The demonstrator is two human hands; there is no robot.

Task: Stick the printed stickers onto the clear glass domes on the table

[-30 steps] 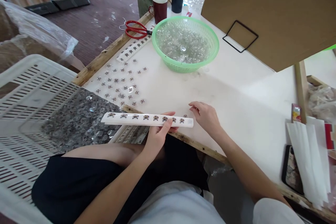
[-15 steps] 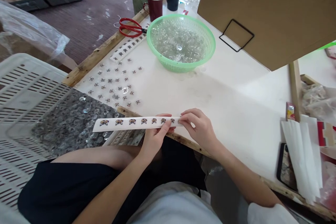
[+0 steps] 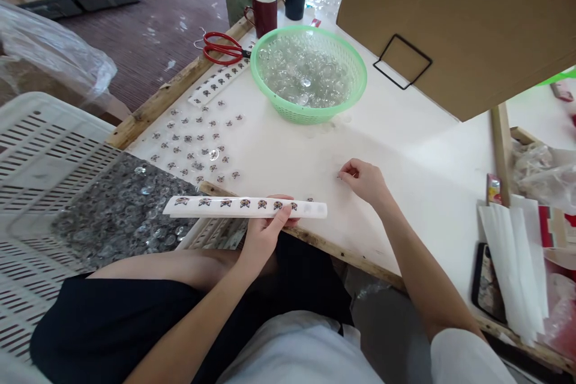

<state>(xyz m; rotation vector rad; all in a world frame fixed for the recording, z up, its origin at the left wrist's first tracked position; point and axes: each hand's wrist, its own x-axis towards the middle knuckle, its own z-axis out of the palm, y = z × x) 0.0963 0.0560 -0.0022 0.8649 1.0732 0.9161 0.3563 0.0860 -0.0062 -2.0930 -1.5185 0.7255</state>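
My left hand (image 3: 266,229) grips a white sticker strip (image 3: 234,207) near its right part, thumb on top. The strip carries a row of small printed animal-face stickers, and its right end shows blank spots. My right hand (image 3: 365,181) is over the white tabletop, right of the strip, with thumb and forefinger pinched on a small sticker (image 3: 339,176), seen only as a dark speck. Just behind the strip's right end lies a small printed piece (image 3: 310,199). Clear discs with animal-face prints (image 3: 189,138) are spread over the table's left part.
A green basket (image 3: 310,113) full of clear discs stands on the table, with red-handled scissors (image 3: 222,48) and two mugs (image 3: 264,12) close by. A cardboard box (image 3: 459,24) is at right back. A white crate (image 3: 58,126) holds many clear pieces at left.
My right hand has left the strip's right end and moved right and away from me over the table. Blank spots now show on that end. My left hand still holds the strip.
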